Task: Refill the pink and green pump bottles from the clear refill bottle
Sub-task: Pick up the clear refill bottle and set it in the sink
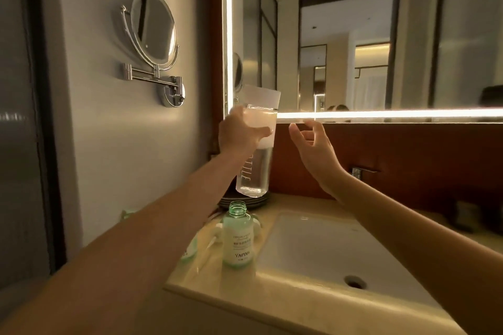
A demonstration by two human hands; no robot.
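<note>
Bathroom vanity, warm light: from the head view we look down on a pale stone counter (272, 304) with a white sink (326, 247) set into it and a lit mirror (381, 35) above. Our left hand (239, 136) is wrapped around the upper body of the clear refill bottle (255, 149), holding it raised and nearly upright, white cap (262, 98) on top, long axis leaning only a little. Our right hand (313, 149) hangs just beside the bottle at cap height, fingers spread and loosely curled, holding nothing. It lies to the right of the cap and slightly lower, so we judge it the nearer hand for taking the cap off. Directly below the refill bottle's base stands the green pump bottle (237, 239), upright near the sink's left edge, pump off, threaded neck open. Another greenish item (187, 251) sits half hidden behind our left forearm. We cannot find the pink bottle in this view
</note>
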